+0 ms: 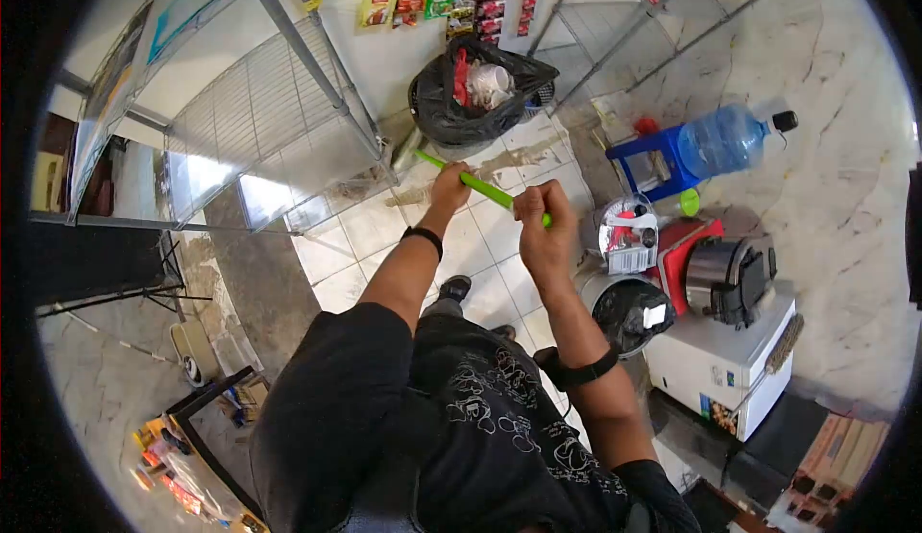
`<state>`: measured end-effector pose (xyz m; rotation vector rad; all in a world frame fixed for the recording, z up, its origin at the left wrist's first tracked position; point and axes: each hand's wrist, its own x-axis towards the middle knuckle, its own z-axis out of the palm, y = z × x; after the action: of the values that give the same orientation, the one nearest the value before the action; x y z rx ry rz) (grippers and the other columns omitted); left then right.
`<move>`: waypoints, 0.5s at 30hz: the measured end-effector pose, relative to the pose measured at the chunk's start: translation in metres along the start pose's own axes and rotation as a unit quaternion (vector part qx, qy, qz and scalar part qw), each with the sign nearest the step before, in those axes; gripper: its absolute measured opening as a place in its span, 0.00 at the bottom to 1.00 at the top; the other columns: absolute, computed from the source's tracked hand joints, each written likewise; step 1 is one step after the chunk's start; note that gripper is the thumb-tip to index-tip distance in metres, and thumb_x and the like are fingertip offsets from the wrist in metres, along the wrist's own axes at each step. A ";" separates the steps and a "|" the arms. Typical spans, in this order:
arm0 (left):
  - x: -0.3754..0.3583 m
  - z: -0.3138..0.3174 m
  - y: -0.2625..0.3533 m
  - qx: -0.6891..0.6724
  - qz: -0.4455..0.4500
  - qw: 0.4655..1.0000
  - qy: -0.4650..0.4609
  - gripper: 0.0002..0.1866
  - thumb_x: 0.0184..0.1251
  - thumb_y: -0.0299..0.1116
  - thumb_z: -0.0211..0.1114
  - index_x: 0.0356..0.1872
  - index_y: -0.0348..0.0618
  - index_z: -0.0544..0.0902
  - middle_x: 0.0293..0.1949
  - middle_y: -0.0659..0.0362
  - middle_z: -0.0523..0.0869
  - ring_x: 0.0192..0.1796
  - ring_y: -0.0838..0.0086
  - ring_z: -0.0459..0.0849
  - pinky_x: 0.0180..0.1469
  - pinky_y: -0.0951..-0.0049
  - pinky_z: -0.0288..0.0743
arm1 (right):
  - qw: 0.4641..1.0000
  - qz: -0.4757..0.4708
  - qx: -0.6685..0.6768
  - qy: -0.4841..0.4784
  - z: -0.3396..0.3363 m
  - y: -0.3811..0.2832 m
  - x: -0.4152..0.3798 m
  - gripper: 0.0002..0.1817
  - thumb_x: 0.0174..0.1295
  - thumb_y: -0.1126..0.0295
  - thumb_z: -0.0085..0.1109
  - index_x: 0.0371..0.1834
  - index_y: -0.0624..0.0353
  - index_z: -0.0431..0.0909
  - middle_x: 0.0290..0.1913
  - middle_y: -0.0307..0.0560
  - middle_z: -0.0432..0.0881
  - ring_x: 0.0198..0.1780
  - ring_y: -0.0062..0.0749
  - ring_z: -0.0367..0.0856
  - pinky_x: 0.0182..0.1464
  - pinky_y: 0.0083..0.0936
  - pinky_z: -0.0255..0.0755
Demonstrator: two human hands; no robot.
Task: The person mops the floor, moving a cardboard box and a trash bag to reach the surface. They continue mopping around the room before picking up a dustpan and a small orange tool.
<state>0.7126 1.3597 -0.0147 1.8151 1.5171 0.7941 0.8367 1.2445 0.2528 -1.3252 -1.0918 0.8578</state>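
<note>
A long green handle (488, 190) slants across the middle of the view, held in both hands. Lower down the shaft, my left hand (448, 188) is wrapped round it. Close to its upper end, my right hand (545, 224) grips it with closed fingers. The far end of the handle meets a narrow pale head (407, 152) low by the floor, beside a bin lined with a black bag (444, 110). White floor tiles (370, 226) with brown smears lie beneath the hands.
A wire shelf rack (279, 82) stands at the left. To the right are a blue stool (639, 158) with a water bottle (722, 144), a small black-lined bin (629, 312), and a steel cooker (732, 278) on a white cabinet (715, 365). Snack sachets (442, 3) hang at the back.
</note>
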 end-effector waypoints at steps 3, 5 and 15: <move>0.002 -0.007 0.040 -0.127 0.043 0.989 0.059 0.08 0.62 0.29 0.61 0.26 0.37 0.74 0.27 0.53 0.73 0.31 0.63 0.72 0.38 0.70 0.67 | 0.997 -0.069 0.021 0.001 -0.010 -0.049 0.027 0.13 0.68 0.70 0.49 0.24 0.61 0.67 0.19 0.38 0.70 0.24 0.18 0.66 0.28 0.18 0.61; 0.000 -0.038 0.094 -0.134 -0.025 0.988 0.075 0.09 0.60 0.27 0.63 0.24 0.36 0.73 0.25 0.53 0.73 0.29 0.63 0.71 0.35 0.69 0.65 | 0.992 -0.120 0.028 -0.015 -0.016 -0.063 0.036 0.11 0.67 0.71 0.49 0.26 0.61 0.67 0.19 0.38 0.70 0.23 0.17 0.66 0.26 0.17 0.61; 0.044 -0.035 0.065 -0.095 -0.039 0.973 0.205 0.14 0.57 0.37 0.66 0.24 0.37 0.75 0.26 0.49 0.76 0.33 0.52 0.75 0.36 0.59 0.68 | 0.972 -0.178 0.006 -0.154 -0.013 -0.009 0.059 0.08 0.65 0.74 0.51 0.28 0.63 0.67 0.21 0.43 0.70 0.21 0.24 0.66 0.25 0.20 0.62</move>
<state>0.7308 1.3974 0.0597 1.5026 1.6845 1.2869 0.8653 1.2956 0.2697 -0.9614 -1.5106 0.8104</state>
